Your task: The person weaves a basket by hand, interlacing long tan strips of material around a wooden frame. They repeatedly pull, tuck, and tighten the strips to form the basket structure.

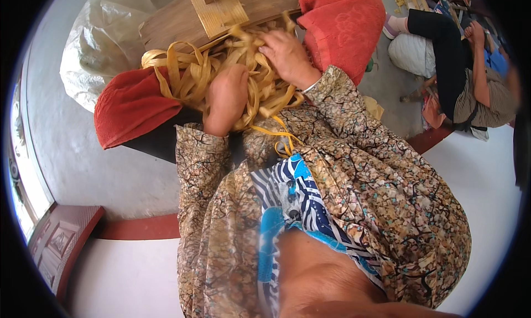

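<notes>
A tangled heap of flat, yellow-tan strips (185,77), whose material I cannot tell for sure, lies across my lap. My left hand (227,96) is closed in a fist among them, with loops hanging on both sides. Farther up and to the right, my right hand (289,59) bends its fingers over strips at the top of the heap; its fingertips are partly hidden. Some strips near it are blurred by motion. A thin yellow band (285,135) dangles below the heap toward my jacket.
Beyond the heap lies a wooden board (174,22) with a lighter wood block (218,11) on it. Red cloths cover my knees, one left (135,105) and one right (343,30). Clear plastic sheeting (105,47) stands left. Another person (475,91) sits at right near a white sack (412,55).
</notes>
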The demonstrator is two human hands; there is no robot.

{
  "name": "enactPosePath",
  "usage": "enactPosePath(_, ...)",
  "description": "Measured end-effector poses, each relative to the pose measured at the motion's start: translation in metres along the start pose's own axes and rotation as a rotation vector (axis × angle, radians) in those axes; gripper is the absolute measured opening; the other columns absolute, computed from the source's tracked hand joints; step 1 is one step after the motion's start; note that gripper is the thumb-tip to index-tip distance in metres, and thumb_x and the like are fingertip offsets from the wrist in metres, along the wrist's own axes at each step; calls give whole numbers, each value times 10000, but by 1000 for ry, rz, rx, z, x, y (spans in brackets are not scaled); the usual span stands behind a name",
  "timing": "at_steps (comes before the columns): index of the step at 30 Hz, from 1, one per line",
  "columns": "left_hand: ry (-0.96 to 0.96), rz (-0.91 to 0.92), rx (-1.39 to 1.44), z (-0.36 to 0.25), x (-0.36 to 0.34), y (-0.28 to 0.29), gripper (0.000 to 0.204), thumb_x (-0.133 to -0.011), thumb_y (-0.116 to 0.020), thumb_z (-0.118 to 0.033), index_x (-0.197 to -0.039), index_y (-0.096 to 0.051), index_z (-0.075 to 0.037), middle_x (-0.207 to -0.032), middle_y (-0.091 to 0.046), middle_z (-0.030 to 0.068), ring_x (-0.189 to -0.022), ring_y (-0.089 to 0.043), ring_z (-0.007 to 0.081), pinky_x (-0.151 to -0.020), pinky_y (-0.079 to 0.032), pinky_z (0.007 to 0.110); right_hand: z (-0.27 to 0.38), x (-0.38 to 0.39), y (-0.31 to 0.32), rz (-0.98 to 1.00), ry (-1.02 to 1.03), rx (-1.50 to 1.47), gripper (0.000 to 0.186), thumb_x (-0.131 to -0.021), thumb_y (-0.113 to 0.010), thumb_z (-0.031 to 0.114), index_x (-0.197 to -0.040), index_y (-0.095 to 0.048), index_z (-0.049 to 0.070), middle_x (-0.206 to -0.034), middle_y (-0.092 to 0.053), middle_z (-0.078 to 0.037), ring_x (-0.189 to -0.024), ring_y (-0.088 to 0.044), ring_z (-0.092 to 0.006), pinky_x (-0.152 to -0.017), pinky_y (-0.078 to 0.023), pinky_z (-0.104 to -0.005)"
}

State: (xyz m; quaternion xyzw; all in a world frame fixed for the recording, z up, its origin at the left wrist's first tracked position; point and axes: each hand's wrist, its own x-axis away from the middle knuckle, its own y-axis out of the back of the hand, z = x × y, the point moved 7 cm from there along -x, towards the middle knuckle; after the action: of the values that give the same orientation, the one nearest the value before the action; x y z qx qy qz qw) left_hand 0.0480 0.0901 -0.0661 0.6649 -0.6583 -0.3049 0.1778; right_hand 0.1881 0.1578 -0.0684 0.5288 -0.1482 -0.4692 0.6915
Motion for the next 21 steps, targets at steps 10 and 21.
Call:
enactPosePath(10,24,-59,9,0,0,5,72,-866,-583,-98,-876,-611,-33,-780,-611,186,-762,-583,399,-655,-462,465,-49,-36,-72,387,-394,-53,396,-869,-561,328,-1114,-613,21,-1054,-634,-264,-997,-607,-402,-847,-478,-453)
enactPosePath(21,59,-203,316,-37,7,36,45,-850,-611,-21,-893,-599,-27,-734,-611,106,-679,-595,263,-598,-452,359,78,-13,86,-158,187,-208,230,-868,-641,259,-991,-672,66,-930,-669,-60,-899,-598,-255,-814,-452,-368)
